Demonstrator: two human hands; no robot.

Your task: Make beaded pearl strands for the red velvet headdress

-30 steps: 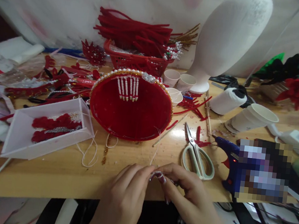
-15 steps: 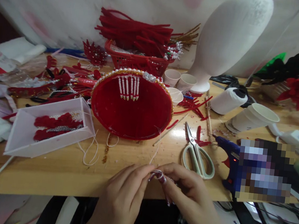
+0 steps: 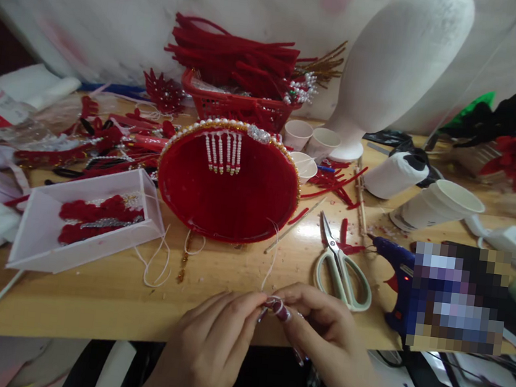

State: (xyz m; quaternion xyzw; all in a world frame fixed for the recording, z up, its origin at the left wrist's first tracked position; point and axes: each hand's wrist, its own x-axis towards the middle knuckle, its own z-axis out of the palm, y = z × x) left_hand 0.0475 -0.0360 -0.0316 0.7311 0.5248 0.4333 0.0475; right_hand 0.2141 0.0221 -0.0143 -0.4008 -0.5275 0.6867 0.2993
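Observation:
My left hand (image 3: 218, 332) and my right hand (image 3: 326, 332) meet at the table's front edge, fingertips pinched together on a thin white string (image 3: 270, 269). The string loops around the fingertips and runs up toward a round red velvet piece (image 3: 225, 196). That piece has a pearl-and-gold rim, with short strands of pearls (image 3: 222, 152) hanging inside its top. Small beads show faintly by my right fingers. Green-handled scissors (image 3: 340, 268) lie open just beyond my right hand.
A white tray (image 3: 87, 255) of red flowers stands left. Behind are a red basket (image 3: 244, 108), paper cups (image 3: 297, 134) and a white mannequin head (image 3: 398, 60). To the right lie a thread spool (image 3: 395, 175), a large cup (image 3: 438, 208) and a blue glue gun (image 3: 396, 265).
Both hands have shifted slightly, with the left fingertips a little lower and the fingers still together on the string. The objects on the table have stayed put.

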